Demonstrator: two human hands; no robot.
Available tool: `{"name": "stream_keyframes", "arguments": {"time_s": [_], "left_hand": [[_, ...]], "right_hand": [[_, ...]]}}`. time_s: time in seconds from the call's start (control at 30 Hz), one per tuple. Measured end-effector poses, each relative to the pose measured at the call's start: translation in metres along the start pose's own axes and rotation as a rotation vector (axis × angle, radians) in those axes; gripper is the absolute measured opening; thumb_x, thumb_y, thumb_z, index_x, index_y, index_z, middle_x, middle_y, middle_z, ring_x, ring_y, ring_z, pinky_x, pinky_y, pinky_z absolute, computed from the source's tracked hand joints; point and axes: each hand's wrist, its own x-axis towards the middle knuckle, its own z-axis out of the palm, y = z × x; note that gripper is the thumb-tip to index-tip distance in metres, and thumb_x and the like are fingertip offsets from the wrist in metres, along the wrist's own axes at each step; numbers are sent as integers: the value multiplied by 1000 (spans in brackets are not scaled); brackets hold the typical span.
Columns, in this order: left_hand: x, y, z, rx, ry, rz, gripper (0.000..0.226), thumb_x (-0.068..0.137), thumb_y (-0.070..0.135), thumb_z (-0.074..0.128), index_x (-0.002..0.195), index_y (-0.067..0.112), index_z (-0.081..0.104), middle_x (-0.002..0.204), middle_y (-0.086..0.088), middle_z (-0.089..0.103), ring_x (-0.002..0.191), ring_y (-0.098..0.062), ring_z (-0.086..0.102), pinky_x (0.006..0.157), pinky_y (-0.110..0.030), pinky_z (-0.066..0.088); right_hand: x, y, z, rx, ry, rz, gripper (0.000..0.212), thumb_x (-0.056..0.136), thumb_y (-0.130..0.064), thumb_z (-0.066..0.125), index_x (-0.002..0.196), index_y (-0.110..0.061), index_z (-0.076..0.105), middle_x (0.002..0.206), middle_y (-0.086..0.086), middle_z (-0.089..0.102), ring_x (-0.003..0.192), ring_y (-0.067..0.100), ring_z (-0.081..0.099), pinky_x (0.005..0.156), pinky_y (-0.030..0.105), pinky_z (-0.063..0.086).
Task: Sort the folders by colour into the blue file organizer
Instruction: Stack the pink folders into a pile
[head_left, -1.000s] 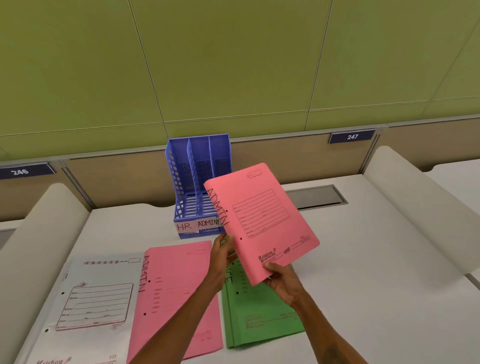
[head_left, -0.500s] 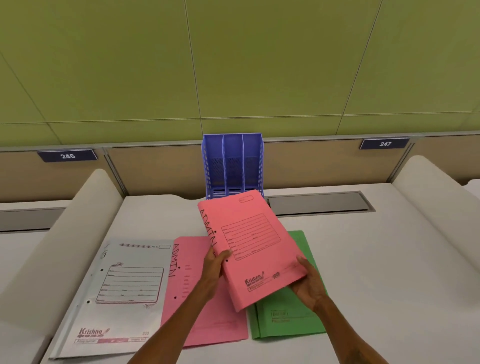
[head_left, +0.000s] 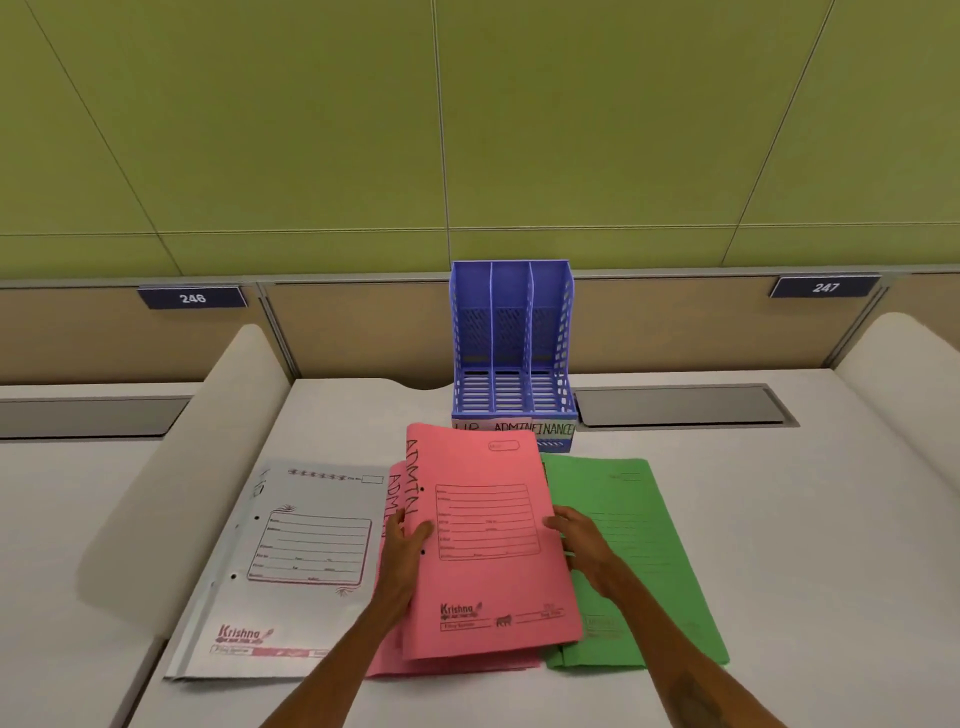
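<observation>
A pink folder (head_left: 488, 540) marked ADMIN is held low over the desk by both hands. My left hand (head_left: 408, 540) grips its left edge and my right hand (head_left: 579, 540) grips its right edge. It lies nearly flat over a second pink folder (head_left: 395, 499), of which only edges show. A white folder (head_left: 291, 566) lies to the left and a green folder (head_left: 639, 551) to the right. The blue file organizer (head_left: 511, 353) stands behind them with three slots that look empty, labelled HR, ADMIN, FINANCE.
The white desk (head_left: 779, 519) has curved white dividers (head_left: 208, 441) on both sides. A grey cable hatch (head_left: 680, 408) sits right of the organizer. A brown partition with tags 246 and 247 and a green wall stand behind.
The pink folder came down from in front of the organizer and now sits nearly flat on the other pink folder. My right hand shifted from its bottom corner to its right edge.
</observation>
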Motion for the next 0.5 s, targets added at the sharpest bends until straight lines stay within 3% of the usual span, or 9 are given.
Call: {"name": "stream_keyframes", "arguments": {"time_s": [0.07, 0.17, 0.3, 0.5], "left_hand": [[0, -4, -7, 109, 56, 24, 43, 88, 40, 60, 124, 25, 41, 114, -4, 64, 92, -26, 69, 82, -51, 57], [1, -7, -18, 227, 131, 73, 32, 92, 36, 59, 119, 19, 50, 107, -2, 63, 91, -23, 66, 80, -44, 57], [7, -13, -34, 364, 183, 110, 36, 89, 39, 63, 118, 19, 58, 107, -2, 60, 97, -25, 64, 78, -39, 56], [6, -12, -37, 433, 202, 122, 43, 88, 38, 65, 125, 18, 54, 107, -3, 68, 86, -21, 68, 76, -37, 57]], "right_hand": [[3, 1, 15, -22, 30, -14, 21, 95, -15, 51, 112, -14, 64, 109, 7, 71, 94, 25, 68, 72, 35, 52], [8, 2, 27, -83, 62, -18, 18, 92, -12, 52, 103, -11, 66, 105, 8, 72, 93, 27, 69, 78, 40, 55], [14, 4, 40, -181, 117, -4, 16, 86, -12, 54, 93, -12, 67, 98, 9, 72, 89, 27, 69, 82, 44, 57], [9, 7, 60, -256, 156, 3, 23, 89, -14, 55, 110, -13, 62, 107, 5, 67, 95, 24, 62, 76, 33, 50]]}}
